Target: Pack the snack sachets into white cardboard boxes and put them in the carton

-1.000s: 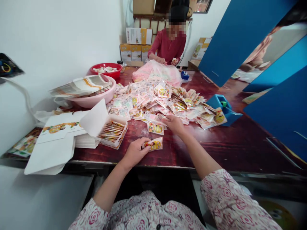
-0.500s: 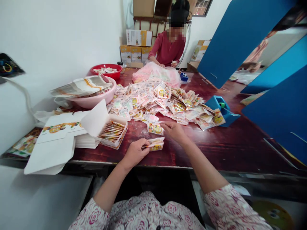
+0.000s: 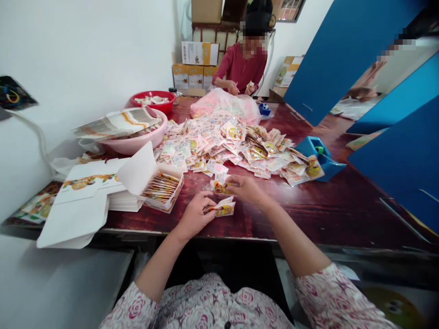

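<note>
My left hand (image 3: 195,214) is closed on a small stack of printed sachets (image 3: 223,208) just above the table's near edge. My right hand (image 3: 247,188) pinches one more sachet (image 3: 219,186) and holds it right above that stack. Behind both hands lies a big heap of loose sachets (image 3: 233,144) across the dark red table (image 3: 329,205). To the left of my left hand stands an open white box (image 3: 160,187) with sachets packed on edge inside.
Flat white cartons (image 3: 82,192) lie stacked at the left. A pink basin (image 3: 137,137) and a red basin (image 3: 154,98) stand behind them. A blue tape dispenser (image 3: 320,155) sits right of the heap. Another person (image 3: 242,64) works at the far end. Blue panels (image 3: 343,50) rise at right.
My right hand picked a sachet from the edge of the heap and drew it back toward the stack in my left hand. The stack has gained sachets.
</note>
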`<state>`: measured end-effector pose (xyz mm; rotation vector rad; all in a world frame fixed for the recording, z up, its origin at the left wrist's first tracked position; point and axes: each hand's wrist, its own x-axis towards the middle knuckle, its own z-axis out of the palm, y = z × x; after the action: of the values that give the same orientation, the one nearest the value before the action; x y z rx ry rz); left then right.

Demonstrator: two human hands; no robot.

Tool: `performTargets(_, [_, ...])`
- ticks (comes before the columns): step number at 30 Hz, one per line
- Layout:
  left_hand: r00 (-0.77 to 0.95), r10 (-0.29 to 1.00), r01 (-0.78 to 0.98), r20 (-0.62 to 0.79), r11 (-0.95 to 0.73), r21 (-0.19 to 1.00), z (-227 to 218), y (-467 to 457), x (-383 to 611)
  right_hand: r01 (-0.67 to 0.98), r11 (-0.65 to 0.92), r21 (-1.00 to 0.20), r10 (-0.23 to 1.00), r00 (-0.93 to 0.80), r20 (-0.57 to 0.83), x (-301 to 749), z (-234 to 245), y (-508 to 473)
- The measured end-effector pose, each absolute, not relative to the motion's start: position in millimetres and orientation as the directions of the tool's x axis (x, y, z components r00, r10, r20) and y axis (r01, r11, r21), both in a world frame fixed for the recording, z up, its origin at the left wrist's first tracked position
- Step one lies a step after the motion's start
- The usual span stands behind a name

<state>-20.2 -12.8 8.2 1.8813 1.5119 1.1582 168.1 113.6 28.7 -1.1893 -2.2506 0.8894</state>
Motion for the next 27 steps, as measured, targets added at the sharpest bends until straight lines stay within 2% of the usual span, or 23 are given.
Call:
performTargets(2, [0.04, 0.935, 0.563, 0.352, -0.313, 0.765, 7, -13, -20, 0.466, 0.427, -0.775, 0.749, -0.662, 0.015, 173, 33, 100])
performTargets(4, [0.058, 0.945, 0.53, 0.321, -0.302, 0.792, 6, -13, -20, 0.425, 0.413, -0.806, 0.676, -0.736, -0.042, 178, 37, 93])
performTargets(5, [0.069, 0.953, 0.506, 0.295, -0.288, 0.813, 5, -14, -19, 0.428, 0.405, -0.808, 0.671, -0.74, -0.056, 179, 38, 94])
performTargets(7, [0.083, 0.963, 0.478, 0.256, -0.264, 0.838, 5, -15, -19, 0.488, 0.406, -0.773, 0.74, -0.671, -0.035, 181, 38, 104])
performTargets(9, [0.071, 0.966, 0.485, 0.249, -0.252, 0.838, 6, -16, -18, 0.594, 0.43, -0.68, 0.839, -0.542, 0.058, 180, 36, 120])
performTargets(11, [0.054, 0.968, 0.484, 0.247, -0.242, 0.841, 7, -16, -18, 0.693, 0.471, -0.545, 0.861, -0.496, 0.113, 176, 35, 137])
performTargets(14, [0.007, 0.982, 0.458, 0.187, -0.169, 0.872, 8, -16, -19, 0.798, 0.499, -0.338, 0.854, -0.52, 0.034, 169, 34, 150])
performTargets(16, [-0.014, 0.99, 0.468, 0.142, -0.119, 0.876, 8, -15, -19, 0.829, 0.467, -0.307, 0.867, -0.498, -0.027, 167, 34, 151])
performTargets(19, [0.007, 0.991, 0.53, 0.137, -0.12, 0.84, 6, -14, -20, 0.795, 0.407, -0.449, 0.884, -0.466, -0.024, 168, 32, 146])
performTargets(22, [0.049, 0.974, 0.545, 0.22, -0.21, 0.812, 7, -13, -20, 0.639, 0.376, -0.67, 0.875, -0.483, 0.03, 171, 32, 130])
performTargets(25, [0.052, 0.943, 0.561, 0.328, -0.299, 0.772, 9, -13, -20, 0.456, 0.346, -0.82, 0.76, -0.649, -0.04, 172, 39, 108])
performTargets(27, [0.059, 0.941, 0.556, 0.334, -0.309, 0.772, 9, -13, -19, 0.406, 0.325, -0.854, 0.645, -0.756, -0.114, 170, 46, 100])
